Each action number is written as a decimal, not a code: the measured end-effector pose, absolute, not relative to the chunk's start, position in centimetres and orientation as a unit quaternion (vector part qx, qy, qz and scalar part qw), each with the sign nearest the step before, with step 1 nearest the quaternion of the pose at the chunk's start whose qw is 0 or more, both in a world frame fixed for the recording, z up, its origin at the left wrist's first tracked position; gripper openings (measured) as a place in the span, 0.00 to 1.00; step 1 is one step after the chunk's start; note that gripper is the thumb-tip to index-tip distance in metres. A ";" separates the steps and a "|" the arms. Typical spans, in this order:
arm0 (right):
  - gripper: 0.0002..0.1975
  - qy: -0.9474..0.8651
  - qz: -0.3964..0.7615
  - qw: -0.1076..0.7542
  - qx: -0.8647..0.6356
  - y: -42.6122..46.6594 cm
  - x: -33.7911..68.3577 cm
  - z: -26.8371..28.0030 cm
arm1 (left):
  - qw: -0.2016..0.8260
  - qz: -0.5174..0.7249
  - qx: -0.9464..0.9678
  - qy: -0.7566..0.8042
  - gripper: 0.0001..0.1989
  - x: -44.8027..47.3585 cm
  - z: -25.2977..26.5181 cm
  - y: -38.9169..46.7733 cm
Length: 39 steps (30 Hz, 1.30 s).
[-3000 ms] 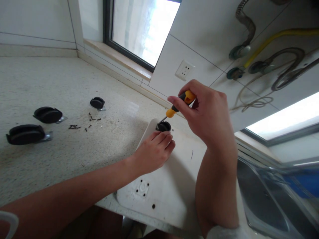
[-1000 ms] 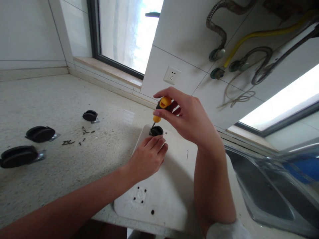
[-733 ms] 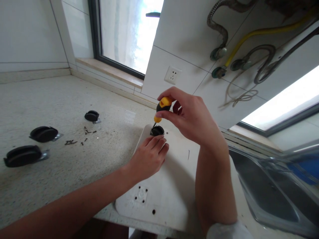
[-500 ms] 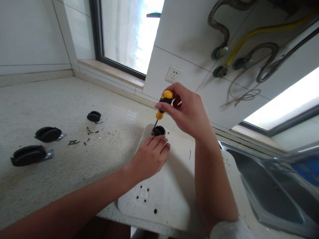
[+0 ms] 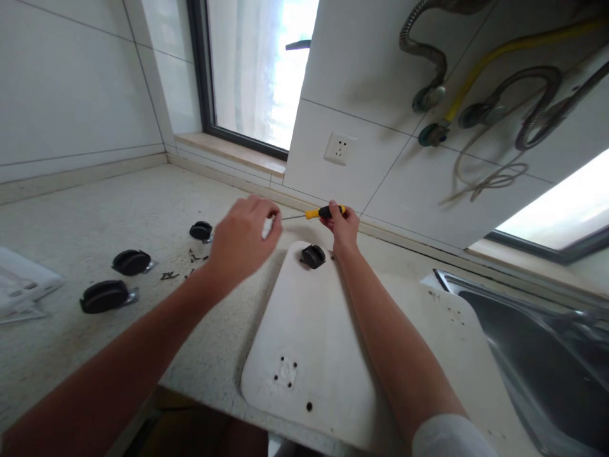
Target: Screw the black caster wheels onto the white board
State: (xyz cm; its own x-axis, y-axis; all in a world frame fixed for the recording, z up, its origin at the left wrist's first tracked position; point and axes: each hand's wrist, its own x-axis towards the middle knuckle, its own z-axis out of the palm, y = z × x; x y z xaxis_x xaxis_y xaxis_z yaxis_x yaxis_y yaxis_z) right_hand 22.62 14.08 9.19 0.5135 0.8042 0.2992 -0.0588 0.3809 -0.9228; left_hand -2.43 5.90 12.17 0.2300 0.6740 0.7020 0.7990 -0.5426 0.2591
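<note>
The left hand (image 5: pixel 245 235) curls, fingers and thumb close together at the tip of a yellow-and-black screwdriver (image 5: pixel 313 214); any hold is unclear. The shaft points left, beyond a black caster (image 5: pixel 313 256) on a white panel (image 5: pixel 309 324). The right hand (image 5: pixel 345 225), nearer the caster, grips the handle.

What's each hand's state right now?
Left hand: fingers curled at the shaft end of the screwdriver; grip cannot be told.
Right hand: closed, holding the screwdriver.
</note>
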 end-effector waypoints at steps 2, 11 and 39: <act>0.33 -0.372 0.308 0.737 -0.473 14.5 23.0 8.3 | -0.007 -0.251 -0.779 -0.575 0.16 -6.8 12.8 8.9; 0.32 -0.357 0.340 0.740 -0.457 14.7 23.4 7.9 | -0.131 0.108 -0.736 -0.655 0.13 -14.6 7.7 14.5; 0.38 -0.433 0.427 0.699 -0.377 13.4 22.6 8.6 | -0.353 -0.417 -0.676 -0.494 0.19 -9.1 7.9 13.7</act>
